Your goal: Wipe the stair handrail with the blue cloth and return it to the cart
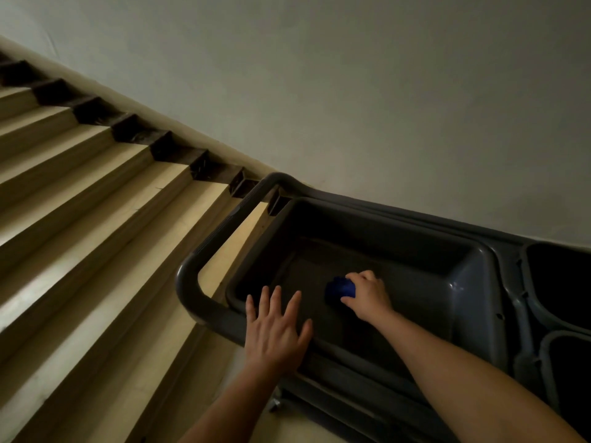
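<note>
A bunched blue cloth (339,290) lies on the floor of the grey cart's top tray (473,282). My right hand (367,295) reaches into the tray and is closed around the cloth. My left hand (275,330) hovers with fingers spread over the tray's near left rim, holding nothing. The cart's dark push handle (204,251) loops out toward the stairs. No handrail is in view.
Tan stairs (96,203) with dark end blocks climb to the upper left. A plain pale wall (383,91) runs behind the cart. Two dark bin openings (563,282) sit at the cart's right end. A caster (275,404) shows under the cart.
</note>
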